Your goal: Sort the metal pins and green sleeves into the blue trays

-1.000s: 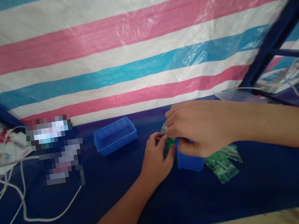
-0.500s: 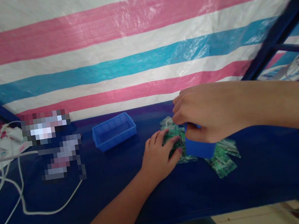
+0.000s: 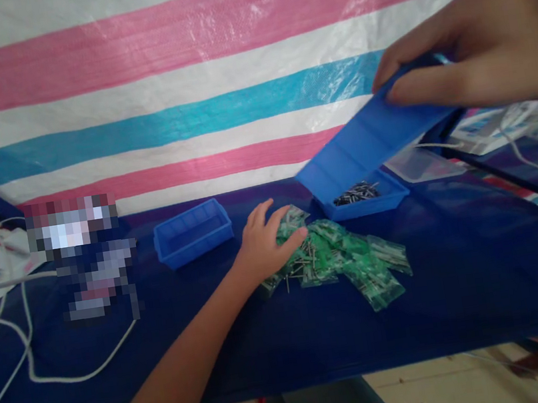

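Note:
My right hand (image 3: 460, 58) is raised at the right, its thumb and fingers pinching the edge of a tilted blue plastic bin (image 3: 365, 136). Under that bin, a second blue bin (image 3: 375, 206) on the table holds a heap of small dark metal pieces (image 3: 357, 193). My left hand (image 3: 270, 242) rests with fingers spread at the left side of a pile of green-tinted clear plastic packets (image 3: 364, 265). Thin metal screw-like pieces (image 3: 310, 252) lie loose among the packets near my left thumb.
An empty blue bin (image 3: 193, 233) stands left of the pile on the dark blue table (image 3: 221, 357). White cables (image 3: 28, 332) and blurred-out items (image 3: 93, 278) occupy the left. A clear plastic lid-like tray (image 3: 422, 162) sits at the back right. Striped sheeting (image 3: 162, 130) closes the back.
My right hand has lifted the blue bin up and right, off the pile, uncovering packets and loose metal pieces. My left hand has shifted slightly left and up, its fingers still spread.

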`<state>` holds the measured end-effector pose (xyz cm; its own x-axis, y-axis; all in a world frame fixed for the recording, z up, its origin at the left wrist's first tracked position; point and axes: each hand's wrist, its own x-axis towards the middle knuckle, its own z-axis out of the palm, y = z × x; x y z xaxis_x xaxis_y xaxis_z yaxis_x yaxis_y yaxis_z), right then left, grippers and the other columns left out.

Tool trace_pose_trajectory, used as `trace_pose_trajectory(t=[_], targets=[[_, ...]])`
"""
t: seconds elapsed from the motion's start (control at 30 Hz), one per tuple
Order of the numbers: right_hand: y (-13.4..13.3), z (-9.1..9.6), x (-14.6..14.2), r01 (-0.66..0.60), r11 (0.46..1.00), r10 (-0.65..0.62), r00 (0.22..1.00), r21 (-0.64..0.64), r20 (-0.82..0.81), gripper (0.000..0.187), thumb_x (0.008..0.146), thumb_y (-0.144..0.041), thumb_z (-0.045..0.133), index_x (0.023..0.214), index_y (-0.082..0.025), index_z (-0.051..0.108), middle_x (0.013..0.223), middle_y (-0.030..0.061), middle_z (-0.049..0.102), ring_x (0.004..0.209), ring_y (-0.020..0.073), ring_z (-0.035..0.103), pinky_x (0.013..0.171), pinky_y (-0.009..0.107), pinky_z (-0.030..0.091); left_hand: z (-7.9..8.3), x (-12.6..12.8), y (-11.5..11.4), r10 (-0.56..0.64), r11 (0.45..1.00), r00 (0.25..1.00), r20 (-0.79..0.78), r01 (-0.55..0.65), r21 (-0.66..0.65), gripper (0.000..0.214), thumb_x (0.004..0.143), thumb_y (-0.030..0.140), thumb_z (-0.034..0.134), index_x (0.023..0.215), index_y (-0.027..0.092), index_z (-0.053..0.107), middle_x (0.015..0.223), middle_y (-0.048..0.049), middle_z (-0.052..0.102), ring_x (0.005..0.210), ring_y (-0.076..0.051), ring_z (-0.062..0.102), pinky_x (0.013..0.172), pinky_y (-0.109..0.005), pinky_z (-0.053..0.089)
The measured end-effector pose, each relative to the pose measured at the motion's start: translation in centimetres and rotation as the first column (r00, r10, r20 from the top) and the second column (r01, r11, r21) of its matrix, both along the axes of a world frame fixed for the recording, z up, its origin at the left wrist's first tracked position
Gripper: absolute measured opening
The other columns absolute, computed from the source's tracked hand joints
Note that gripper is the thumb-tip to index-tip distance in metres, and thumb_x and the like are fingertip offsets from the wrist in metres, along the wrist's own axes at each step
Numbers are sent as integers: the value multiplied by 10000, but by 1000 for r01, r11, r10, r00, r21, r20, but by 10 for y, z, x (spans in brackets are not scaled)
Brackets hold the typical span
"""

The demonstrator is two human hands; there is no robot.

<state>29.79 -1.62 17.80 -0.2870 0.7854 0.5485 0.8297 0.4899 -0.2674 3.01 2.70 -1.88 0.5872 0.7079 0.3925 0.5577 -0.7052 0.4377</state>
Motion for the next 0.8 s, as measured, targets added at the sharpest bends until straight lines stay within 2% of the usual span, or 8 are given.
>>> trace_pose_trajectory(t=[0.07, 0.13, 0.3, 0.47, 0.57, 0.67, 0.73, 0.8], targets=[[4, -8, -3, 71, 997, -71, 995, 5, 77, 333, 787, -447, 567, 894, -170, 719, 720, -62, 681, 671, 126, 583, 615, 318, 355, -1, 11, 11, -28, 996, 994, -102, 20, -83, 658, 855, 637, 443, 1364, 220, 436, 1507, -156, 285, 1398, -343, 234, 1097, -563, 232], [14, -26, -14, 58, 998, -58, 995, 1, 84, 368, 834, -439, 548, 940, -129, 715, 797, -15, 705, 738, 161, 614, 663, 326, 405, -3, 20, 16, -80, 983, 977, -200, 44, -176, 710, 822, 705, 414, 1375, 261, 423, 1527, -148, 250, 1407, -378, 189, 1073, -641, 187], [55, -92, -46, -20, 1000, 21, 986, -8, 166, 287, 888, -348, 512, 939, -170, 732, 909, 59, 727, 832, 211, 659, 748, 333, 468, 0, 18, 11, -208, 962, 945, -251, 152, -226, 574, 832, 656, 455, 1291, 315, 511, 1474, -101, 379, 1383, -348, 279, 1055, -706, 87], [81, -144, -57, -95, 992, 114, 962, -86, 249, 256, 892, -276, 502, 1004, -181, 712, 980, 86, 722, 929, 230, 648, 816, 355, 474, -1, 4, 7, -278, 954, 943, -184, 250, -165, 494, 802, 541, 592, 1236, 307, 556, 1356, -72, 518, 1301, -301, 416, 1080, -666, 139], [80, -160, -55, -120, 986, 150, 945, -117, 290, 228, 873, -210, 522, 1006, -184, 705, 1022, 88, 716, 1033, 236, 620, 886, 370, 450, 0, 3, 7, -325, 945, 930, -174, 310, -104, 500, 821, 497, 592, 1260, 264, 539, 1282, -87, 573, 1233, -273, 483, 1095, -583, 226], [74, -169, -53, -123, 982, 164, 927, -141, 337, 253, 851, -136, 517, 1037, -179, 683, 1044, 89, 710, 1083, 245, 595, 971, 431, 377, 10, 4, 3, -348, 935, 923, -165, 354, 5, 536, 828, 502, 588, 1280, 220, 530, 1265, -110, 577, 1197, -263, 505, 1082, -477, 310], [69, -173, -53, -115, 983, 160, 919, -145, 361, 281, 840, -104, 504, 1060, -167, 667, 1032, 98, 706, 1073, 243, 591, 986, 448, 346, 20, 0, -1, -310, 939, 935, -171, 329, 96, 532, 833, 518, 576, 1280, 234, 530, 1281, -101, 563, 1227, -266, 473, 1087, -458, 302], [65, -176, -53, -98, 986, 143, 916, -137, 374, 288, 836, -104, 498, 1067, -154, 662, 1000, 111, 699, 1023, 240, 591, 945, 427, 368, 30, -12, -3, -171, 958, 968, -181, 206, 197, 458, 884, 470, 521, 1291, 261, 514, 1293, -76, 554, 1266, -259, 430, 1108, -472, 253]])
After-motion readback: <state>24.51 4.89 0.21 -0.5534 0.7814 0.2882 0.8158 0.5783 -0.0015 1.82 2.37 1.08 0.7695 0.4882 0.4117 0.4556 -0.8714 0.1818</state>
